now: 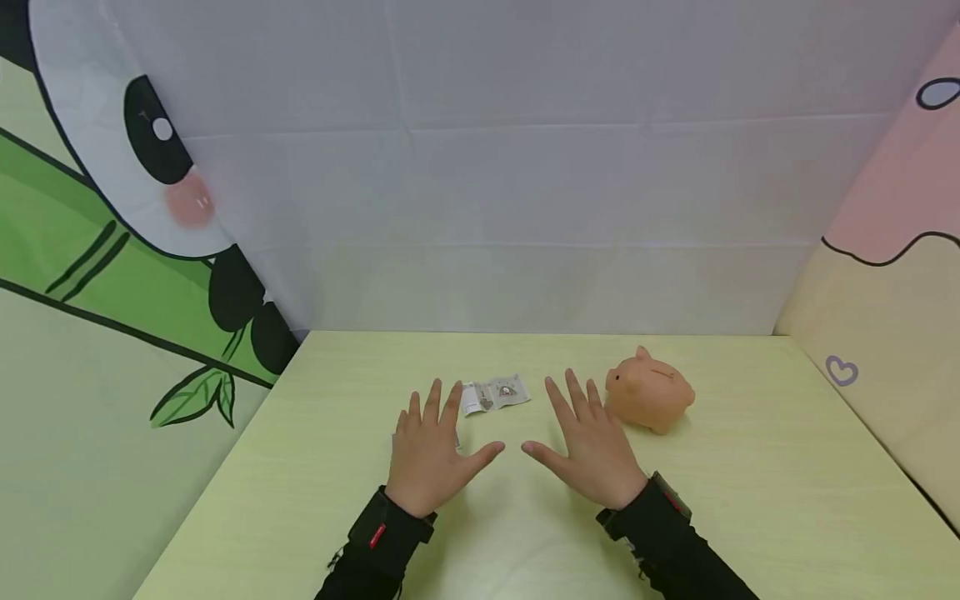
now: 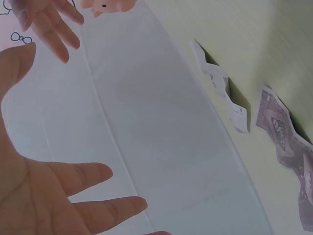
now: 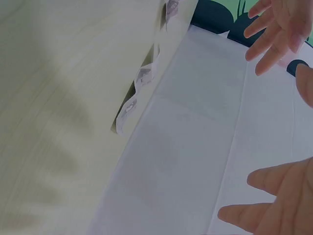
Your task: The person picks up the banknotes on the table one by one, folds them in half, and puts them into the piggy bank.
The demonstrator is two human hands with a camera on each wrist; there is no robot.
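Note:
My left hand [image 1: 429,460] hovers over the table with fingers spread and holds nothing. Opposite it, my right hand [image 1: 595,457] is also spread and holds nothing, nearest to a pig-shaped piggy bank [image 1: 649,392] with a slot on its back. Beyond the hands lies a crumpled white paper slip or wrapper [image 1: 497,394], with small print. A second printed packet, seen well in the left wrist view as a purplish crinkled strip [image 2: 283,134], is mostly hidden behind my left hand in the head view. Neither hand touches any of these things.
The pale wooden table [image 1: 750,467] ends at a white cloth backdrop [image 1: 525,183]. Printed cartoon panels stand at both sides, a green one [image 1: 90,200] at left and a pink and cream one [image 1: 892,292] at right.

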